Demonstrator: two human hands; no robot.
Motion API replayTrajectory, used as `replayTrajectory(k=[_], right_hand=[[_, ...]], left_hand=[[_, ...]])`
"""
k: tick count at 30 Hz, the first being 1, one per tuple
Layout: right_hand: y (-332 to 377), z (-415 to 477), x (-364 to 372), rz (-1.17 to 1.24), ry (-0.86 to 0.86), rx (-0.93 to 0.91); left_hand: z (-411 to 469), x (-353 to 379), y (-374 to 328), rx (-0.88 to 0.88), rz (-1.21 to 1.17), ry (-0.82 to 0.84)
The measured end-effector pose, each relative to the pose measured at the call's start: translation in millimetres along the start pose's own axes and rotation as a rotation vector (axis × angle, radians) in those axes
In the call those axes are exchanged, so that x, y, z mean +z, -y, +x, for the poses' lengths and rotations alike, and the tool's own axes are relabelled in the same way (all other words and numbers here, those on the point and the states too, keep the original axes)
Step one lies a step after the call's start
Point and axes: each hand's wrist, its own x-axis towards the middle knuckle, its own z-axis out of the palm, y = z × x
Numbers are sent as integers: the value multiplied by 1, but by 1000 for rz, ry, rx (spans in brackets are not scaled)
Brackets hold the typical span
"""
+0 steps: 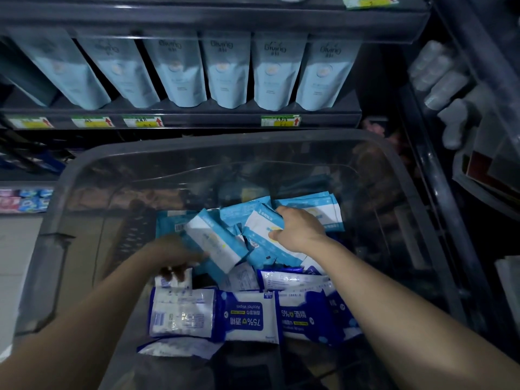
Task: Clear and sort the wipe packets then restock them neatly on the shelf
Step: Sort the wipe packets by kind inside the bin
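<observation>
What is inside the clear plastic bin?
The clear plastic bin holds light-blue wipe packets farther back and dark-blue alcohol wipe packets nearer. Both hands reach in. Lower layers and the bin's floor are covered.

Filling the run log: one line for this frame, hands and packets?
stage: sorting in bin | left hand: blurred, at packets, grip unclear | right hand: on light-blue packet | shelf restock: not begun

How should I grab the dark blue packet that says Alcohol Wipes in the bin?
The Alcohol Wipes packet lies flat, face up, wedged between neighbours on both sides. Probably reach down from above and pinch its near short edge, which looks clear.
</observation>
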Motion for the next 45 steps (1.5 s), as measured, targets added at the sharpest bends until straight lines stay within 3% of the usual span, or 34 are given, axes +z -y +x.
replayTrajectory(k=[2, 4, 9, 13, 17, 18, 21, 23, 25, 27, 30, 33, 39, 41, 45], right_hand=[[1, 1, 0, -3, 2, 1], [3, 1, 0, 0, 8, 3], [4, 1, 1, 6, 14, 8], [2, 1, 1, 16, 17, 7], [0, 0, 1, 38, 15, 7], [0, 0, 1, 39, 14, 7], [-1, 0, 2, 53, 11, 8], [-1, 0, 2, 58, 4, 8], [-3, 0, 2, 61, -4, 15], [-5, 1, 2, 74, -8, 19], [-9, 2, 1, 100, -16, 17], [-10, 2, 2, 96, -12, 15], [-7, -1, 3, 87, -14, -5], [-6, -3, 2, 143, -52, -3], [-9, -4, -2, 360, -164, 37]], left_hand=[[7, -2, 0, 35, 399, -290], [11, -4, -6, 45, 459, -472], [11, 15, -13, 76, 546, -414], [12, 11, -15, 239, 386, -360], [3, -19, -30, 533, 237, -213], [-3, -24, -37, 583, 339, -203], [-13, -16, -63, 697, 971, -271], [-14, 6, -71, 792, 1160, -220], [-9, 32, -63, 827, 1073, -162], [3, 42, -46, 813, 832, -266], [16, 36, -24, 484, 742, -451], [22, 37, -20, 351, 774, -376], [13, 36, -20, 400, 636, -176], [7, 30, -19, 426, 415, -210], [-15, 16, -30, 464, -501, -260]])
